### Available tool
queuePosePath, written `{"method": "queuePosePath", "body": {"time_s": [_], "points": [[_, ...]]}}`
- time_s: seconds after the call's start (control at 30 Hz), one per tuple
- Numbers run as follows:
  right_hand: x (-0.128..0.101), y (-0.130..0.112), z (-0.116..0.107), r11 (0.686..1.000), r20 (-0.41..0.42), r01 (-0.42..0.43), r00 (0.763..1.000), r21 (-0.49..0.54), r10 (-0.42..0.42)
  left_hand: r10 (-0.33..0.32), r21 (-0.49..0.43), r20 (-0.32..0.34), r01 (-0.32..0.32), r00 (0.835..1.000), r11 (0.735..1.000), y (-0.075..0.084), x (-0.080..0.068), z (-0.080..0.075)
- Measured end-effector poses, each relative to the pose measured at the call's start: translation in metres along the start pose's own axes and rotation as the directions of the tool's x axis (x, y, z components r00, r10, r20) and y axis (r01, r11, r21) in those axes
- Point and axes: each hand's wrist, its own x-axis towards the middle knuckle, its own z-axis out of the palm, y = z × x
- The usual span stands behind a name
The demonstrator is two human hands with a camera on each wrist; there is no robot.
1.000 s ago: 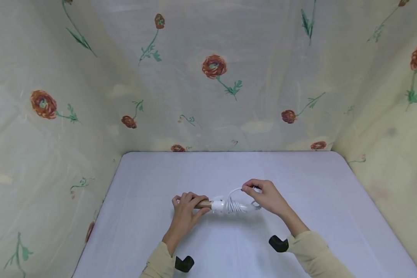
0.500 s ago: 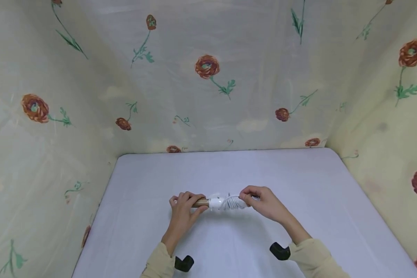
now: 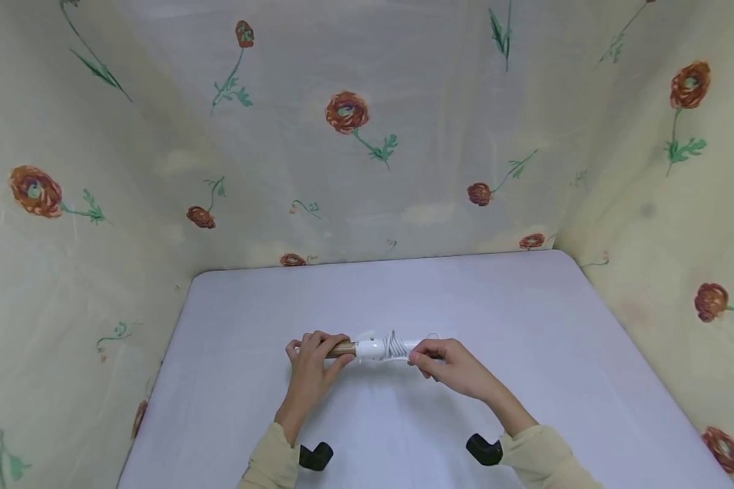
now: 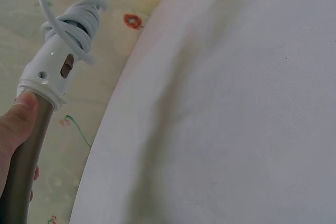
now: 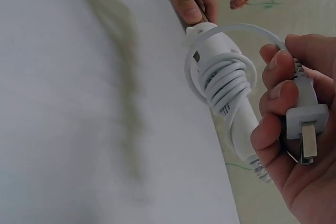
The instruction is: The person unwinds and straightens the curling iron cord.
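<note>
While the floral backdrop cloth [image 3: 367,136] fills most of my head view, the work sits low on the white counter [image 3: 526,380]: no containers anywhere, nothing to report inside anything. Only item is the curling iron [image 3: 373,349], held level just above the counter between both hands, mid-front. Left hand [image 3: 310,370] has fingers curled around the bronze barrel [image 4: 21,166], thumb against the white collar. Right hand [image 3: 455,367] has fingers clamped on the plug [image 5: 307,127] at the handle's tail end, prongs pointing out of the palm. White cord [image 5: 223,77] is coiled tight around the handle in several turns, one short loop standing off it. Change vs a second ago: the big slack loop the right hand was carrying above the handle is gone, the hand has dropped down beside the handle, and the coil looks tighter. My read: winding is essentially finished, only the plug end is loose.
</note>
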Motion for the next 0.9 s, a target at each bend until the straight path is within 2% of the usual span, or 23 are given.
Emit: {"method": "queuePosePath", "body": {"time_s": [0.33, 0.6, 0.9], "points": [[-0.008, 0.01, 0.011, 0.998, 0.08, 0.032, 0.996, 0.046, -0.036, 0.005, -0.007, -0.012, -0.005, 1.0, 1.0, 0.002, 0.003, -0.001], [-0.009, 0.021, 0.024, 0.998, 0.14, 0.018, 0.99, 0.067, -0.027, 0.001, 0.001, -0.03, -0.001, 1.0, 1.0, 0.001, 0.004, -0.003], [-0.007, 0.034, 0.044, 0.995, 0.2, 0.004, 0.979, 0.097, -0.023, -0.022, -0.006, 0.001, 0.022, 1.0, 1.0, 0.0, 0.002, -0.005]]}}
